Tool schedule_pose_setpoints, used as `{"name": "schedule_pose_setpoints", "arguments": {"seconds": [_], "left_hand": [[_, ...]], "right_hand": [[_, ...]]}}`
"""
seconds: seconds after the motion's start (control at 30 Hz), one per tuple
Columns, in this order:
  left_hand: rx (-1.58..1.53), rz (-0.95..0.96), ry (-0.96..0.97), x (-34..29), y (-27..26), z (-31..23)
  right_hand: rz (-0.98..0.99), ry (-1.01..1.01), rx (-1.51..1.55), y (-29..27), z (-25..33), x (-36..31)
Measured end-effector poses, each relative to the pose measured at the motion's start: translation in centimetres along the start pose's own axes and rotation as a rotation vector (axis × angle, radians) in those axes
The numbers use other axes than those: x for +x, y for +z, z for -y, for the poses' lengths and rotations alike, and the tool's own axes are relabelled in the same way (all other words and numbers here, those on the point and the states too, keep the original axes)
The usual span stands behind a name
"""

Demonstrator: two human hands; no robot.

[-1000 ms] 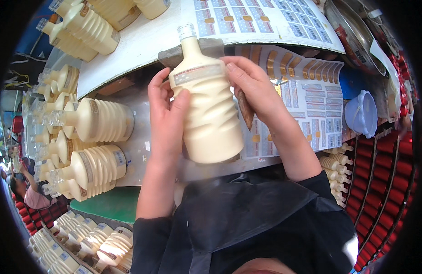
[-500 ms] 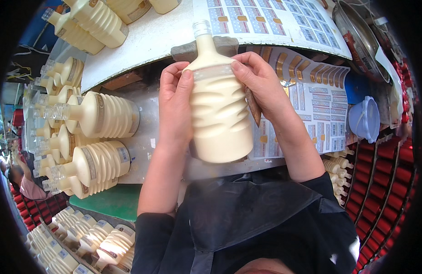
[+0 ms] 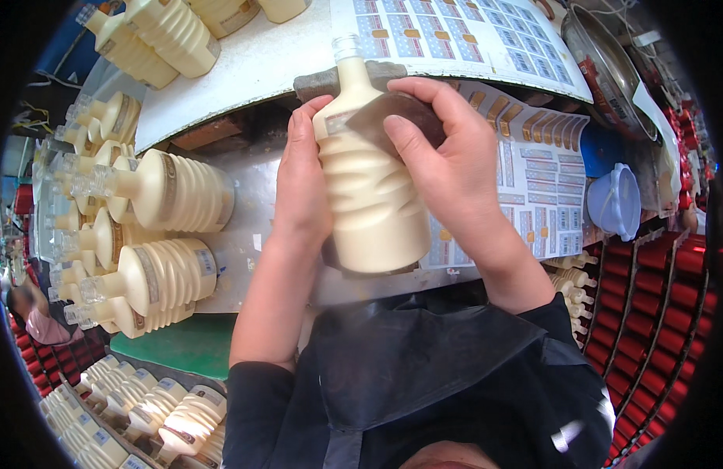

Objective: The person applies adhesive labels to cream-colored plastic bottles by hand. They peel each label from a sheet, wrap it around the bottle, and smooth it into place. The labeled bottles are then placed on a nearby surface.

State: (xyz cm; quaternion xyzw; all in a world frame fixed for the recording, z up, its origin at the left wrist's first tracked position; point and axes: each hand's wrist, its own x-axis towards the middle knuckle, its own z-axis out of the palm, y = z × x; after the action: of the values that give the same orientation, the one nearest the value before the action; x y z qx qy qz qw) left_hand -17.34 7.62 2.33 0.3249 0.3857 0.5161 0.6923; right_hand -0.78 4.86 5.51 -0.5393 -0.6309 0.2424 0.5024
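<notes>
A cream-coloured bottle (image 3: 377, 234) with a ribbed body and a clear screw neck lies in front of me, neck pointing away, its neck resting at a grey block (image 3: 322, 84). My left hand (image 3: 303, 176) is closed along the bottle's left side, fingers at the shoulder. In my right hand (image 3: 455, 156) a flat brown scraper (image 3: 414, 117) is pinched between thumb and fingers. Its edge lies against a pale label strip (image 3: 335, 123) just below the shoulder, covering the strip's right part.
Several labelled cream bottles (image 3: 181, 191) lie on the left, more in a crate (image 3: 154, 422) below. Printed label sheets (image 3: 545, 180) hang at the right, others lie on the white board (image 3: 287, 59). A light blue bucket (image 3: 615, 202) and red racks (image 3: 651, 328) are farther right. Another person (image 3: 44, 309) is at far left.
My right hand has swung the brown scraper from beneath its palm onto the label strip. Its thumb has left the strip. My left hand still holds the bottle's side.
</notes>
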Motion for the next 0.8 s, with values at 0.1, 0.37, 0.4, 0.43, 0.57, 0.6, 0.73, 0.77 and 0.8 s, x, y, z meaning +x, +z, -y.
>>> {"name": "schedule_pose_setpoints", "arguments": {"seconds": [0.1,0.37,0.4,0.43,0.57,0.6,0.73,0.77,0.8], "left_hand": [[-0.028,0.036,-0.026,-0.1,0.0,-0.2],[-0.113,0.110,-0.020,-1.0,0.6,-0.8],[-0.153,0.106,-0.053,-1.0,0.6,-0.9],[-0.203,0.135,-0.052,-1.0,0.5,-0.9],[-0.285,0.163,-0.064,-0.9,0.2,-0.9],[-0.304,0.163,-0.087,-0.9,0.1,-0.9],[-0.275,0.097,-0.103,-1.0,-0.1,-0.9],[-0.256,0.083,-0.093,-0.9,0.0,-0.9],[-0.238,0.069,-0.084,-0.9,0.1,-0.7]], "right_hand": [[-0.166,0.159,0.051,0.3,-0.7,-0.2],[-0.042,-0.712,-0.398,1.2,1.2,-0.2],[0.073,-0.719,-0.417,1.7,1.8,-0.4],[0.007,-0.742,-0.451,2.2,2.3,-0.3],[0.096,-0.725,-0.647,3.2,4.0,0.0],[0.170,-0.720,-0.693,3.2,4.4,0.1],[0.200,-0.418,-0.447,1.6,5.1,2.0],[0.128,-0.204,-0.288,1.0,5.0,2.6],[0.043,-0.050,-0.122,0.7,4.8,3.1]]}}
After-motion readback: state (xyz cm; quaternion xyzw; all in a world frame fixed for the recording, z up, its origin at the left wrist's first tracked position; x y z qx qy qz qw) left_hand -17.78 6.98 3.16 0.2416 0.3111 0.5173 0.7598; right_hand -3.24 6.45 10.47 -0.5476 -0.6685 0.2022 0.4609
